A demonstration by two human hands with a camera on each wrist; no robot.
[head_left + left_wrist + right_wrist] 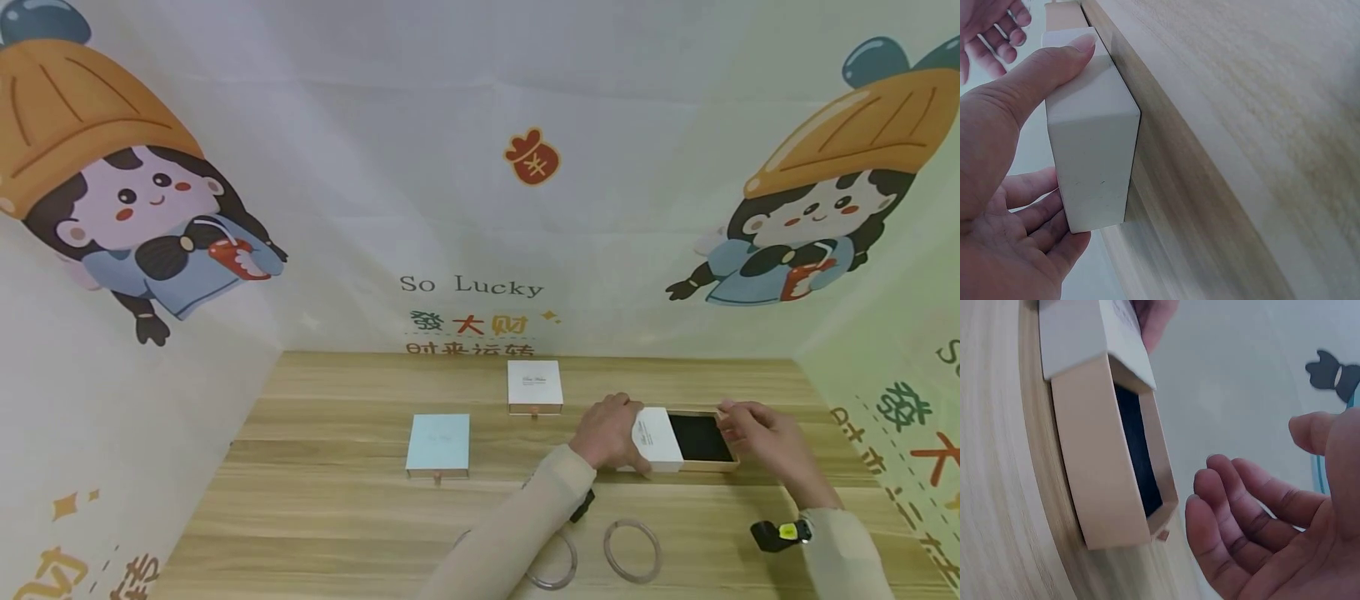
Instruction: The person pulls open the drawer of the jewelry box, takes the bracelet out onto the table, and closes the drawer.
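A white drawer box lies on the table at the right, its white sleeve (660, 446) slid partly off a tan drawer (1100, 456) with a black lining (701, 437). My left hand (609, 432) grips the sleeve; in the left wrist view the thumb lies on one side wall and the fingers on the opposite side. Beside the drawer's outer end is my right hand (772, 442). Its fingers (1254, 506) are loosely bent with nothing in them, and the right wrist view shows a gap between them and the drawer. A small pull tab (1163, 535) sticks out of the drawer's end.
A pale blue box (438, 446) and another white box (535, 383) stand left of the hands. Nearer me lie a translucent bangle (657, 554) and a second bangle (574, 562), partly under my left sleeve (517, 533). Printed cloth walls (480, 225) surround the wooden table (315, 492).
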